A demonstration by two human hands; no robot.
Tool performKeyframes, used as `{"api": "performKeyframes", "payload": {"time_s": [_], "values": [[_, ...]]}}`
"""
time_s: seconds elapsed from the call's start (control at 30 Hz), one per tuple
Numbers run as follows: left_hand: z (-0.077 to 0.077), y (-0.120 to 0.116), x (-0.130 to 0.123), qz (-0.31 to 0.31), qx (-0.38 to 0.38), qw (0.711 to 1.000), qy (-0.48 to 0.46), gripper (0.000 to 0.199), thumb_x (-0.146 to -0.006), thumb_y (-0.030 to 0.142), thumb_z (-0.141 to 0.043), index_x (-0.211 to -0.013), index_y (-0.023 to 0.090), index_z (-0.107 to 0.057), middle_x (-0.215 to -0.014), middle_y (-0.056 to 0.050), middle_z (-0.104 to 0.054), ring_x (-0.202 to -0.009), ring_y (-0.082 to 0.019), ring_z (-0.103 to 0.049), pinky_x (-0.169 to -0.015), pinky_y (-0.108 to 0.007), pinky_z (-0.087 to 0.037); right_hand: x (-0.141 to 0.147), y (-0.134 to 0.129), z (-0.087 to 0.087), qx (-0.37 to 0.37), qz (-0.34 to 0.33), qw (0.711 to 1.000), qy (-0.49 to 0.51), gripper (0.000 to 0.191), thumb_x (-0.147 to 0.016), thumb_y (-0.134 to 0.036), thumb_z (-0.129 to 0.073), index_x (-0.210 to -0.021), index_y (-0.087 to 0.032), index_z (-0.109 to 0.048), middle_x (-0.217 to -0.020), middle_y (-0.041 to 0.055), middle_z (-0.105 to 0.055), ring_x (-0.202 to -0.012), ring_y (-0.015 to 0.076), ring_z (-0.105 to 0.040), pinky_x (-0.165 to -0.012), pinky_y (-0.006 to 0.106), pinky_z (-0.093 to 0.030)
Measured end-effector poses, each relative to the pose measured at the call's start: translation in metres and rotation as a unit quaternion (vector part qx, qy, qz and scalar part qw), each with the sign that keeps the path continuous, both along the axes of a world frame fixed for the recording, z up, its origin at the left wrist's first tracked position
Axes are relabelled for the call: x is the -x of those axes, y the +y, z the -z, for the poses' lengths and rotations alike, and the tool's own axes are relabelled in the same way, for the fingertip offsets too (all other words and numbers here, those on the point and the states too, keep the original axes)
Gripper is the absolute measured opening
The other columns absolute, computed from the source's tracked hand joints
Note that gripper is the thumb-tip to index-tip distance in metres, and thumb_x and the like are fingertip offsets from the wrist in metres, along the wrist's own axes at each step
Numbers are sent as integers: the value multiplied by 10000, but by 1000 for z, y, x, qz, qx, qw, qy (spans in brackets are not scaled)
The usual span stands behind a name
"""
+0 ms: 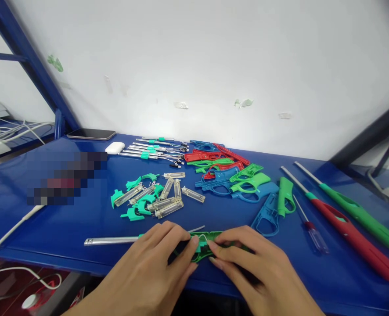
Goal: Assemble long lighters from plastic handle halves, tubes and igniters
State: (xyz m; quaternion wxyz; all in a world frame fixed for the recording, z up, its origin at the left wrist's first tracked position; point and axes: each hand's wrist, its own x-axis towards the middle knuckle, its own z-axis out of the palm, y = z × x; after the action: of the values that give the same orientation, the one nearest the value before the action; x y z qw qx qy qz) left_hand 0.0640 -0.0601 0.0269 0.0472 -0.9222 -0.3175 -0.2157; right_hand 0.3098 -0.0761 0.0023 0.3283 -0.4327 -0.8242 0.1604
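Note:
Near the table's front edge, my left hand (161,259) and my right hand (253,259) are both closed on a green lighter casing half (216,235). My left fingers grip its left part, where a silver lighter tube (113,241) sticks out to the left. The right thumb and fingertips pinch the casing beside a thin white wire (202,236). A teal piece (200,246) sits in the casing between my fingertips. My hands hide most of the casing and its inside.
Clear fuel tanks (168,207) and teal triggers (132,214) lie behind my hands. Farther back are tube assemblies (145,149) and coloured casing halves (214,182). A screwdriver (313,232), a red lighter (352,237) and a green lighter (362,215) lie right. A phone (91,134) is back left.

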Motion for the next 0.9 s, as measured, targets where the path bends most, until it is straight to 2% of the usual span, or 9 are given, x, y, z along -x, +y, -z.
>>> {"api": "performKeyframes", "payload": {"time_s": [0.27, 0.37, 0.5, 0.63, 0.77, 0.9], "values": [[-3, -4, 5, -5, 19, 999, -43, 342, -1049, 87, -424, -1225, 166, -706, -1043, -55, -756, -941, -235, -693, -878, -406, -663, 0, 1, 4, -48, 31, 998, -29, 142, -1119, -411, -589, -1189, -347, -695, -1095, -53, -786, -969, 134, -772, -877, 215, -639], [0, -5, 13, -5, 21, 996, -82, 338, -1072, 105, -466, -1327, 206, -664, -1133, -26, -754, -1073, -214, -659, -992, -360, -603, 0, 1, 3, -71, 36, 996, -33, 184, -1127, -468, -559, -1225, -364, -675, -1087, -64, -789, -959, 115, -779, -870, 181, -633], [5, -3, 28, -41, 19, 990, -131, 395, -1068, 37, -485, -1382, 234, -622, -1270, -28, -689, -1253, -162, -565, -1099, -269, -480, 1, 3, 3, -85, 41, 995, -40, 202, -1126, -479, -558, -1264, -373, -662, -1091, -68, -793, -954, 113, -789, -871, 175, -638], [12, 1, 40, -76, 52, 988, -125, 318, -1081, 106, -573, -1331, 281, -661, -1217, -4, -683, -1174, -161, -594, -1046, -280, -497, 1, 4, 4, -92, 41, 994, -46, 220, -1125, -488, -554, -1269, -365, -667, -1090, -56, -795, -947, 120, -796, -850, 175, -647], [16, 2, 43, -86, 101, 982, -132, 271, -1101, 150, -555, -1248, 296, -730, -1141, -4, -705, -1056, -168, -638, -919, -285, -550, 1, 3, 4, -89, 38, 994, -47, 213, -1130, -434, -560, -1294, -355, -671, -1104, -41, -796, -961, 127, -800, -872, 176, -645], [16, 4, 42, -69, 82, 982, -158, 270, -1087, 138, -568, -1194, 289, -764, -1062, 14, -734, -957, -145, -667, -849, -244, -562, 0, 2, 4, -89, 37, 995, -41, 210, -1126, -418, -570, -1283, -337, -684, -1101, -24, -799, -960, 139, -802, -869, 185, -651]]}}
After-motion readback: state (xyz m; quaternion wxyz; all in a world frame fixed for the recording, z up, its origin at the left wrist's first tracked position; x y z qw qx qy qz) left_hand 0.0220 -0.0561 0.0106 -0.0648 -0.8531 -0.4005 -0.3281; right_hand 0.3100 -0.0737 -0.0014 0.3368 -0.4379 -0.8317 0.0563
